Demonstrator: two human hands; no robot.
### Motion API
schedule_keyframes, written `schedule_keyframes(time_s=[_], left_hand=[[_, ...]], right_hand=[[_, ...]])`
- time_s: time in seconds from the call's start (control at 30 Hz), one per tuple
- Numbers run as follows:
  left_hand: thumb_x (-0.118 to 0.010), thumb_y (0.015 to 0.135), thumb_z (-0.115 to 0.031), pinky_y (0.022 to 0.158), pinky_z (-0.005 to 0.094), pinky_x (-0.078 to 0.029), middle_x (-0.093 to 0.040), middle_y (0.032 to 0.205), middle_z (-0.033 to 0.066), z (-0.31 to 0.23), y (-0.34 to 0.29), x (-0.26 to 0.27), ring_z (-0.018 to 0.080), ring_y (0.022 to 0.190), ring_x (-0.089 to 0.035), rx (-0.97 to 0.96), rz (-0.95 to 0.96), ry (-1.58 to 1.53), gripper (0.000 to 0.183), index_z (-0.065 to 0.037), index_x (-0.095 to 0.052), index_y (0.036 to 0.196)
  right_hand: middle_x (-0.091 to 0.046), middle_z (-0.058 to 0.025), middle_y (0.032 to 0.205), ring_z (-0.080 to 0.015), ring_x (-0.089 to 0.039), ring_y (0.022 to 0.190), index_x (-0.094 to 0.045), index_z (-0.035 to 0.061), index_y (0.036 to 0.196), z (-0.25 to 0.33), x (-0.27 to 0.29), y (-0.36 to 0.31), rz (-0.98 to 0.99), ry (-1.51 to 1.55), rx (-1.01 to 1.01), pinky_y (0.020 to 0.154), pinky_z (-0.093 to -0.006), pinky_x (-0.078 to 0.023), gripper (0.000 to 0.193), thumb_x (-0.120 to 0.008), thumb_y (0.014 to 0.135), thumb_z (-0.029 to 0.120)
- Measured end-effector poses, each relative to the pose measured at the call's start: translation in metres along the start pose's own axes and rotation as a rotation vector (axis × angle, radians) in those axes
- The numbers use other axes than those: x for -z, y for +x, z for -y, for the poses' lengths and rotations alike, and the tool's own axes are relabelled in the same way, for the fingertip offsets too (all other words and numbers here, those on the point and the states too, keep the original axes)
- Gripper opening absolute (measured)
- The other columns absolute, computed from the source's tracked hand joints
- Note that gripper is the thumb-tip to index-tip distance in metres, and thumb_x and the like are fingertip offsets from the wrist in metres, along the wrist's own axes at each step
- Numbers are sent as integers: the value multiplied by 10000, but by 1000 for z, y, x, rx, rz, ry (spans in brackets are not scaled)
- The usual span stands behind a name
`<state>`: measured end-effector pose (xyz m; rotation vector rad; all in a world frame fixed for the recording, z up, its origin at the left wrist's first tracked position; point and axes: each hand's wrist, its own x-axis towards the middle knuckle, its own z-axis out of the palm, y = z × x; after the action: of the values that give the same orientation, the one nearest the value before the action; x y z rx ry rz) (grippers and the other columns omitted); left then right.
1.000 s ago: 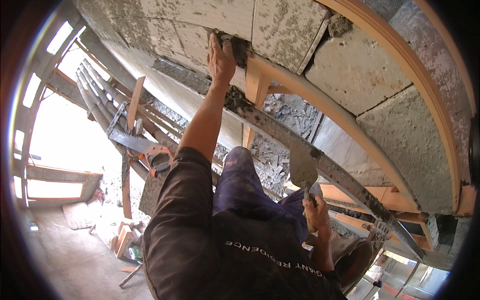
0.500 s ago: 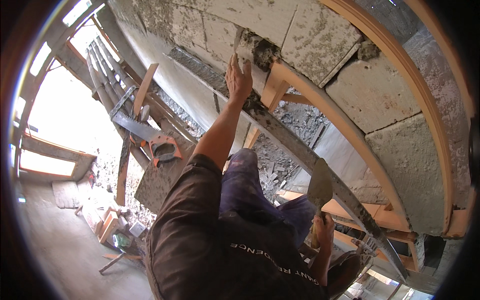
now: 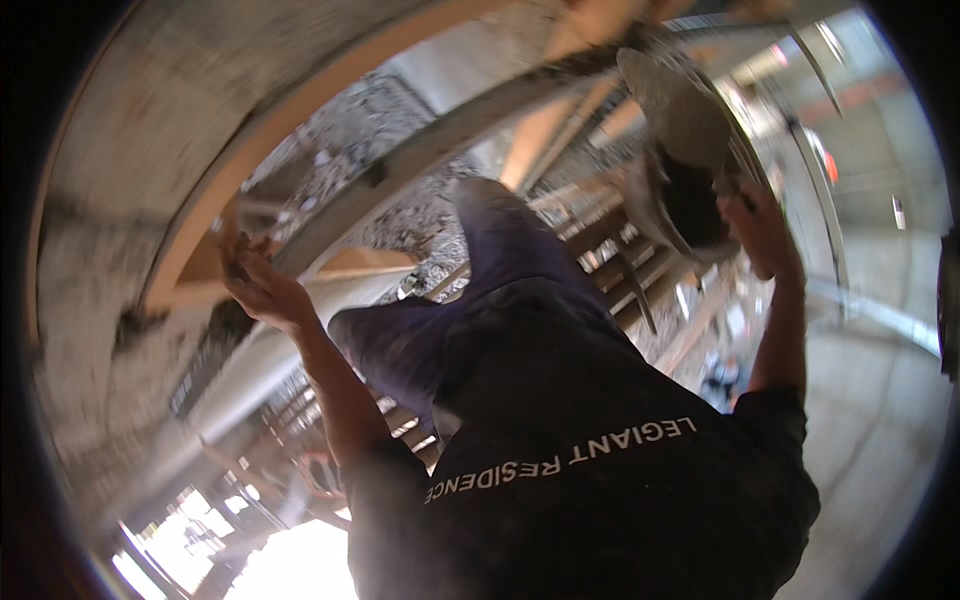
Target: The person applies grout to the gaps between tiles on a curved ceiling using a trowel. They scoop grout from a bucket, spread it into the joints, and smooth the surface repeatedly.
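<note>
on the dark shirt (image 3: 600,535) we can read one line of white capitals (image 3: 560,461), two words long, slanting across it and upside down to us.

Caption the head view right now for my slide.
Right hand holding a trowel by a bucket; left hand, blurred, near a curved wooden frame.
</note>
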<state>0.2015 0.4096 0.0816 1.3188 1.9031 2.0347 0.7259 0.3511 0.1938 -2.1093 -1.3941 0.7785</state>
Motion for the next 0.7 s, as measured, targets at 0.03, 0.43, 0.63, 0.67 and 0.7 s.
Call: schedule_keyframes(time_s=[0.03, 0.43, 0.63, 0.67, 0.7], left_hand=[[-508, 944, -151, 905, 376, -467, -606, 1183, 163, -1, -15, -29, 295, 1039, -598, -136, 139, 58, 311, 45, -573, 1176], [-645, 835, -369, 1117, 541, -200, -299, 1483, 219, -121, -251, -237, 331, 1379, -300, -871, 1459, -7, 745, -11, -338, 1411], [-651, 821, -406, 1116, 575, -164, -235, 1520, 183, -123, -267, -243, 309, 1405, -252, -811, 1627, 54, 809, -42, -287, 1445], [-658, 814, -404, 1113, 577, -166, -241, 1516, 191, -125, -266, -245, 318, 1404, -250, -827, 1647, 62, 816, -43, -288, 1444], [-660, 813, -400, 1111, 579, -168, -241, 1516, 191, -125, -263, -244, 323, 1403, -250, -833, 1653, 74, 816, -44, -288, 1445]], right_hand=[[-595, -69, 788, -129, -546, 669, -603, -15, 984, -34, 35, 10, 38, -208, 55, 603, -319, -454, 291, -618, 836, 235], [-691, -158, 909, -347, -665, 866, -681, 30, 872, -151, 16, 92, 388, -933, 17, 750, -441, -536, 204, -545, 800, 162], [-695, -159, 859, -313, -687, 825, -692, 30, 818, -147, 2, 69, 647, -1041, 173, 731, -420, -558, 173, -578, 783, 155], [-693, -165, 847, -313, -688, 823, -692, 29, 817, -138, 18, 67, 778, -1050, 125, 728, -419, -559, 164, -582, 781, 145], [-687, -174, 807, -315, -689, 816, -694, 32, 810, -141, 28, 78, 710, -1005, 164, 702, -412, -563, 138, -589, 775, 114]])
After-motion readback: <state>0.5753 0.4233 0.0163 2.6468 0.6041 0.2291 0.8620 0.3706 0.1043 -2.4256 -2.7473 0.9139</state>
